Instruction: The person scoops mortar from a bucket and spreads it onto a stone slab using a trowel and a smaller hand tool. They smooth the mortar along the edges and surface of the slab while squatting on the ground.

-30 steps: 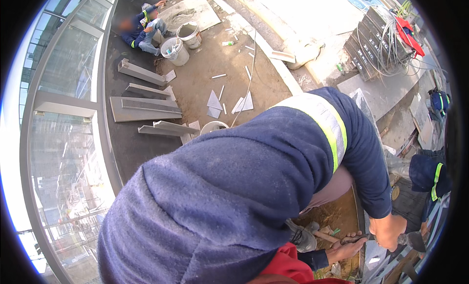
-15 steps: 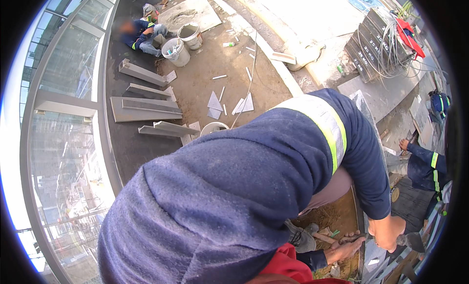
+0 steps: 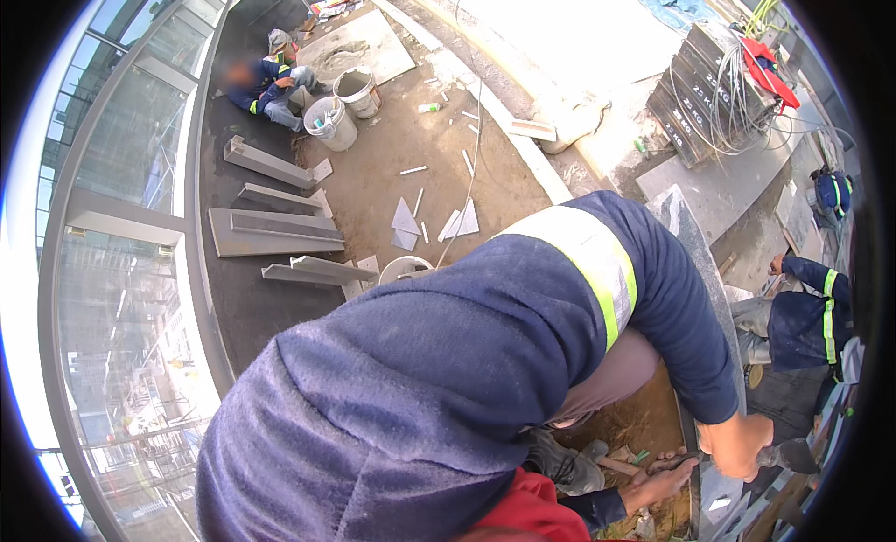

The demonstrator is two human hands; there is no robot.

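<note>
My left arm, in a navy sleeve with a reflective band, reaches across the view and bends down at the right. At its end my left hand (image 3: 735,446) is closed round a trowel (image 3: 789,456) with a dark grey blade, over the long grey slab (image 3: 711,304). Lower down, my right hand (image 3: 656,487) is turned palm up close to the slab's inner edge. Its fingers are curled, and whatever they hold is too small to make out. Beside it on the soil lie a short piece of wood (image 3: 618,465) and my shoe (image 3: 560,463).
A co-worker (image 3: 271,87) sits at the far left near two buckets (image 3: 330,124). Another person (image 3: 805,309) crouches beyond the slab. Metal brackets (image 3: 280,227) line the wall, tile offcuts (image 3: 459,220) lie on the ground, and stacked weights (image 3: 695,99) with cables stand far right.
The view has shifted slightly. The person beyond the slab shows more fully. My left hand keeps the trowel, and my right hand stays low by the slab's edge.
</note>
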